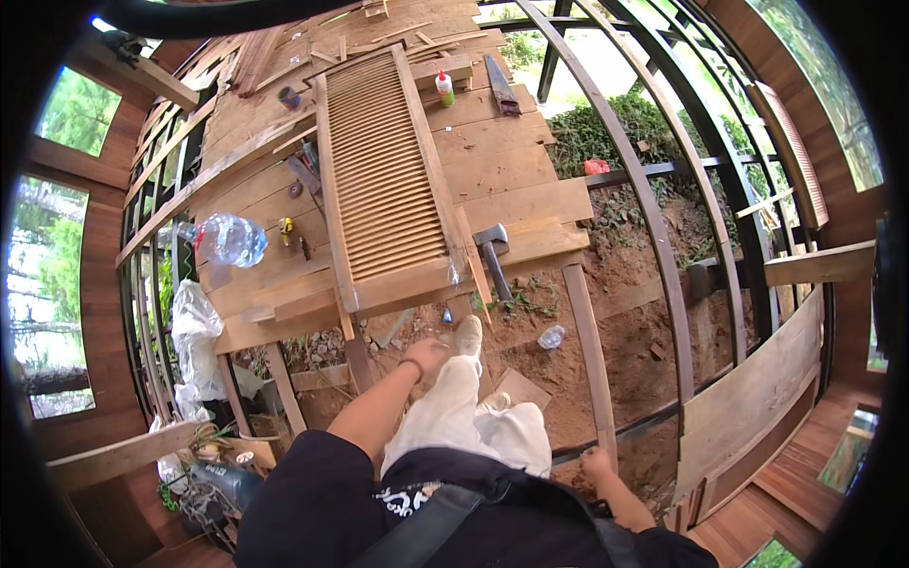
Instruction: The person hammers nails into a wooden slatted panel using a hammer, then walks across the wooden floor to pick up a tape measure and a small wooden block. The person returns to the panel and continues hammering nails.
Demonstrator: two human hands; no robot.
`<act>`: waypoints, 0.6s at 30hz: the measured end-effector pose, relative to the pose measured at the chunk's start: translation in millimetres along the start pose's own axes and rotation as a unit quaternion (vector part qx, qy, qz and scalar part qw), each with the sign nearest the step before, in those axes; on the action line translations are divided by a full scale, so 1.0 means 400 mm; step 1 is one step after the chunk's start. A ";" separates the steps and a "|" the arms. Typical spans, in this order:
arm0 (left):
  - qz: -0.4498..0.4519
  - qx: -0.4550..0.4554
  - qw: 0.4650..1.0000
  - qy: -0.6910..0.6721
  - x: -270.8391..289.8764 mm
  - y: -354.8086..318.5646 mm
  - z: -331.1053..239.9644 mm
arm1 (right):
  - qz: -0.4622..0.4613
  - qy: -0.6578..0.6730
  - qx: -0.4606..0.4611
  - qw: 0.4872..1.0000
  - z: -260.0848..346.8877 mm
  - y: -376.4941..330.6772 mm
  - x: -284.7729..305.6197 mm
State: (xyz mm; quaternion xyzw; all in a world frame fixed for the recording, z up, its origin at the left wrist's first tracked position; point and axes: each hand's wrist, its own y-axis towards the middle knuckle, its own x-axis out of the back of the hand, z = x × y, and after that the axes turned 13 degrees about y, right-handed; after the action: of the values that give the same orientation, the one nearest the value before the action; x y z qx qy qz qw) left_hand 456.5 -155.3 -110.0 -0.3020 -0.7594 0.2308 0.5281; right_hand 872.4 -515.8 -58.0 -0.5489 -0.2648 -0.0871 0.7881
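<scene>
My left hand [428,356], with a dark band at the wrist, hangs beside my left leg, short of the workbench's near edge. Its fingers are too small and turned away to read. My right hand [597,462] is low at my right side, fingers curled in, close to the foot of a wooden post [589,350]; nothing shows in it. Ahead, a slatted louvre panel in a wooden frame [388,170] lies on the plank workbench [511,161]. An axe [493,256] rests at its right corner. Glue bottle [444,90] and handsaw [502,90] lie farther right.
Left on the bench are a large clear plastic bottle [229,239], a tape measure [286,225] and a dark cup [289,97]. Plastic sheeting [196,331] hangs at the left. Reddish soil [630,303] with a discarded plastic cup [550,337] lies below; dark curved bars [653,208] rise right.
</scene>
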 end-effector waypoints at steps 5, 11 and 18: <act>0.082 0.031 0.994 0.059 0.045 -0.300 0.058 | 0.028 0.136 -0.065 0.988 -0.026 -0.269 0.094; 0.136 0.114 0.973 0.150 0.111 -0.276 0.273 | -0.045 0.282 -0.056 0.957 -0.054 -0.240 0.136; 0.058 0.015 0.998 0.034 0.308 0.073 0.166 | -0.077 0.314 -0.072 0.943 0.110 -0.252 0.212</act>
State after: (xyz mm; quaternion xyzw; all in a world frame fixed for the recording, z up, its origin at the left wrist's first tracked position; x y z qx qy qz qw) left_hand 368.2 -50.0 -70.2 -0.3454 -0.7187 0.2616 0.5438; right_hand 886.8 -501.4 79.3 -0.5263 -0.0384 -0.3347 0.7807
